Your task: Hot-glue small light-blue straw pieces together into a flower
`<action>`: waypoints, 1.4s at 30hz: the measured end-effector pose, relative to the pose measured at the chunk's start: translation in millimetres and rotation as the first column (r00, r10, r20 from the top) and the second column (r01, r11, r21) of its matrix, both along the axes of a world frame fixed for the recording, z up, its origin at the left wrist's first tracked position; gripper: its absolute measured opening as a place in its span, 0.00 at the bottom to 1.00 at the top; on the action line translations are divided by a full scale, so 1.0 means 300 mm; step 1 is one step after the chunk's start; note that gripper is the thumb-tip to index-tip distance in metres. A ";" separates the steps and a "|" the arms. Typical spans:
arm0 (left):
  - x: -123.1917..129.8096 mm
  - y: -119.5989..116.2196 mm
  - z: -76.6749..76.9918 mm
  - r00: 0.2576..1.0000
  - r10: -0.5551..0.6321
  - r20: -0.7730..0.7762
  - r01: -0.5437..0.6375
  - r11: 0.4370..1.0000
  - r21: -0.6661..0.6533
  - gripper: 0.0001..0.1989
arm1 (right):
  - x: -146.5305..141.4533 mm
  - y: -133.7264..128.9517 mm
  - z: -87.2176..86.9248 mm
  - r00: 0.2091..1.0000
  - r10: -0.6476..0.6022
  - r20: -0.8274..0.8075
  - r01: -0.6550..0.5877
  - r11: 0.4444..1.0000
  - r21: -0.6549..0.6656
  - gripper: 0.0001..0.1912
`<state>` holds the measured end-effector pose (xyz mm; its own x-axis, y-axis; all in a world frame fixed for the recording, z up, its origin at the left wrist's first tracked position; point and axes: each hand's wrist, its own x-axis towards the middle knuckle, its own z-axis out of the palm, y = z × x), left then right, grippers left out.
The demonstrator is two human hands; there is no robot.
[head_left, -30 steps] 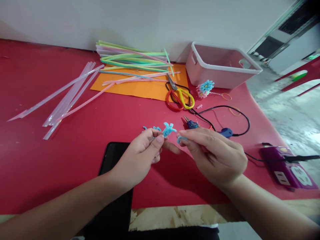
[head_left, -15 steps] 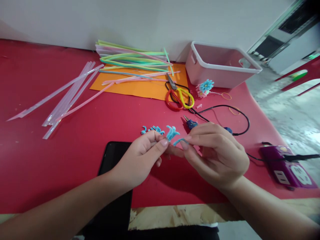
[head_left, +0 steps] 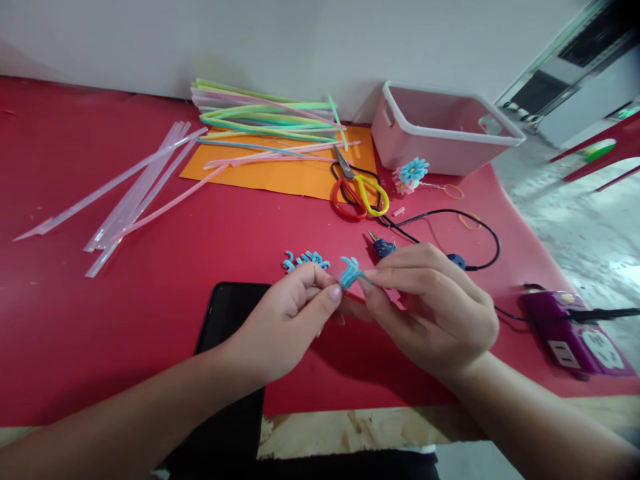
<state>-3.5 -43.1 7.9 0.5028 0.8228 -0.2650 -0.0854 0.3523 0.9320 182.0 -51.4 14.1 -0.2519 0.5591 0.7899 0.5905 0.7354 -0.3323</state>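
Observation:
A small blue fuzzy flower (head_left: pixel 349 272) is pinched at its base between the thumb and fingers of my left hand (head_left: pixel 295 313). My right hand (head_left: pixel 430 310) pinches a thin blue fuzzy piece (head_left: pixel 365 276), mostly hidden by the fingertips, against the flower's right side. Several short curled blue pieces (head_left: pixel 313 259) lie on the red table (head_left: pixel 125 320) just behind my left hand. A pointed tool with a dark blue body (head_left: pixel 383 247) lies partly behind my right hand.
A black phone (head_left: pixel 233 413) lies under my left forearm. Farther back are scissors (head_left: pixel 347 179), fuzzy sticks (head_left: pixel 265 120) on orange paper (head_left: pixel 260 179), clear plastic sleeves (head_left: pixel 135 193), a finished flower (head_left: pixel 413 171) and a pink bin (head_left: pixel 440 143). A purple power strip (head_left: pixel 575 333) sits right.
My left hand has moved slightly right with the flower, turning it. The blue piece in my right hand, apart from the flower before, now meets its side.

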 end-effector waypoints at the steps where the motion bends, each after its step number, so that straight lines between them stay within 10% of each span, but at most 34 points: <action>1: 0.001 -0.001 0.003 1.000 -0.008 0.009 0.008 1.000 -0.011 0.13 | 0.001 -0.001 -0.001 1.000 0.002 0.001 -0.002 1.000 0.000 0.10; 25: -0.004 -0.027 -0.021 0.999 0.030 0.045 -0.034 0.994 0.107 0.09 | 0.003 -0.003 0.009 0.998 0.001 0.060 0.001 1.000 -0.031 0.13; 35: -0.007 0.034 -0.001 0.834 0.507 0.218 -0.507 0.860 -0.059 0.08 | 0.000 0.023 -0.058 0.979 -0.060 0.196 0.101 0.973 -0.206 0.15; 42: -0.002 0.037 0.011 0.813 0.540 0.219 -0.529 0.841 -0.111 0.10 | -0.035 0.055 -0.109 0.939 0.043 0.342 0.083 0.935 -0.344 0.16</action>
<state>-4.1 -32.1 11.2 0.0379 0.9704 -0.2384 -0.4832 0.2266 0.8457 171.5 -35.0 -18.7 -0.4545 0.7900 0.4116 0.7267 0.5960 -0.3415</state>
